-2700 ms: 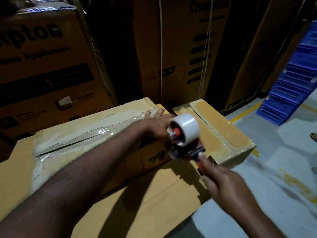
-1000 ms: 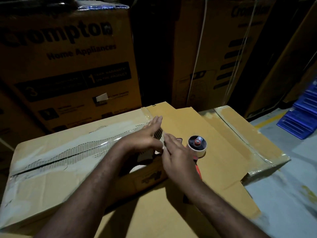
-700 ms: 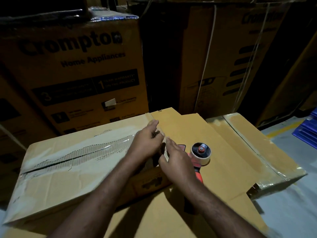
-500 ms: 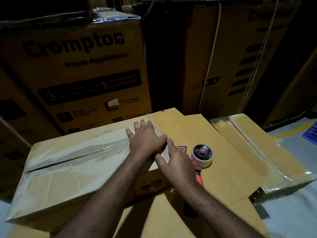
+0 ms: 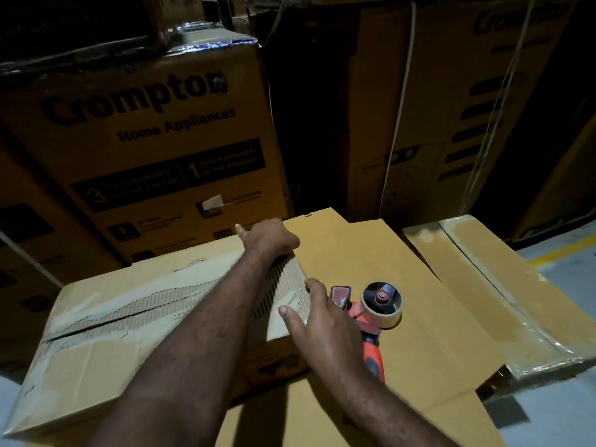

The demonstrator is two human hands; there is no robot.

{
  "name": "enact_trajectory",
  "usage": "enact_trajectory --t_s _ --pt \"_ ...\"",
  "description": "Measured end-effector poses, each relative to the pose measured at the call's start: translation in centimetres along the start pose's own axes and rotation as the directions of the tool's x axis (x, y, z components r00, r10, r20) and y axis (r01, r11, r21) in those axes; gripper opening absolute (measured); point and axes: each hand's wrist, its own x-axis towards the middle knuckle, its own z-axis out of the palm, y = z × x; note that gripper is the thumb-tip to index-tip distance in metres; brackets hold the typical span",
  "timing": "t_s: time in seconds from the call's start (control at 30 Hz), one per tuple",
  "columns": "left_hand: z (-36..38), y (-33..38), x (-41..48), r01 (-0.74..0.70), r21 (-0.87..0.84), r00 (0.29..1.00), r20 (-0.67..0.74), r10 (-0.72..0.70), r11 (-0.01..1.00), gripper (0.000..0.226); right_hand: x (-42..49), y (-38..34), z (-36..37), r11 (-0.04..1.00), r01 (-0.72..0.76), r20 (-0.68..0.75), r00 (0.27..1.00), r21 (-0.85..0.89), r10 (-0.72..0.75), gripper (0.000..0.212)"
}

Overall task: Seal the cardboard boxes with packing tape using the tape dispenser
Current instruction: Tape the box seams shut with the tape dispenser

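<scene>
One box (image 5: 113, 343) sits at the cardboard sheet's (image 5: 419, 366) left edge; the left hand (image 5: 269, 241) bears on its far right corner, fingers hidden, grip unclear. The right hand (image 5: 322, 327), fingers spread flat, presses the tape (image 5: 288, 283) end; wrinkles there could let it peel. One tape dispenser (image 5: 382, 303) lies alongside, a second box (image 5: 503, 285) at the right edge.

- A warehouse or stockroom is showing here: big cartons (image 5: 145, 140) printed "Crompton Home Appliances" are standing stacked at 11 o'clock.
- Taller strapped cartons (image 5: 435, 108) are rising at 1 o'clock.
- A yellow line (image 5: 561, 250) is crossing the grey concrete floor (image 5: 574, 279) at 3 o'clock.
</scene>
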Motion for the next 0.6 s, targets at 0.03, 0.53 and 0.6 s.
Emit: enact_trajectory --t_s 0.03,0.53,0.6 --pt "-0.1 -0.4 0.3 -0.038 -0.028 0.999 -0.014 0.038 0.999 0.028 0.0 0.1 -0.1 1.0 0.011 0.006 1.0 -0.006 -0.011 0.064" --pt "1.5 -1.6 2.8 -0.107 -0.049 0.983 -0.156 0.098 0.993 0.027 12.8 -0.2 1.4 0.993 0.006 0.248 0.968 0.121 -0.036 0.029" --pt "1.7 -1.5 2.9 -0.098 -0.053 0.983 -0.16 0.088 0.994 0.027 12.4 0.1 1.5 0.991 0.01 0.22 0.975 0.133 -0.039 0.03"
